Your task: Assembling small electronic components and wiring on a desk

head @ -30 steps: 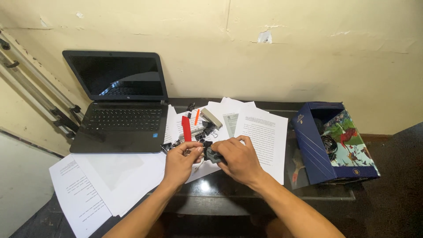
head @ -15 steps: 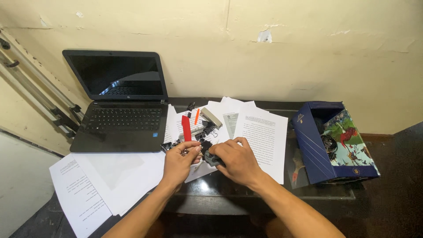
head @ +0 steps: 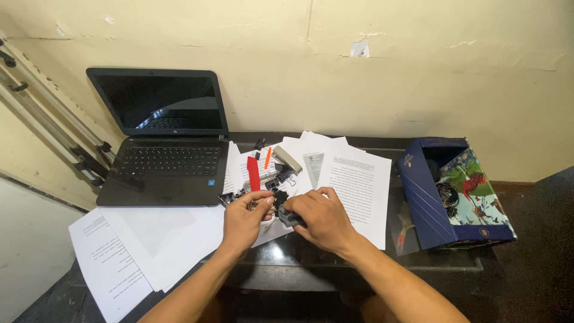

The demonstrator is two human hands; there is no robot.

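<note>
A small black binder clip (head: 280, 198) is pinched between both hands over the middle of a dark glass table (head: 371, 263). The left hand (head: 244, 216) is curled, its fingertips closed on the clip's metal end from the left side. The right hand (head: 320, 219) is closed over a dark grey object (head: 289, 218), partly hidden under the fingers; its kind cannot be told. The clip is touching both hands and is held just above the loose paper sheets (head: 356, 182) spread across the table. Just behind the hands, a red marker (head: 253, 173) is seen lying on the sheets, with an orange pen (head: 268, 157) and a grey stapler (head: 287, 159) near it, and more black clips (head: 286, 177) scattered between them. An open black laptop (head: 162, 143) is placed at the left rear, screen dark, with more white sheets (head: 149, 239) in front of it, hanging over the table edge. At the right, a blue box (head: 426, 197) with a bird-print lid is lying open, dark items inside. A cream wall (head: 359, 72) is seen behind, and a metal stand (head: 54, 119) is leaned at far left.
</note>
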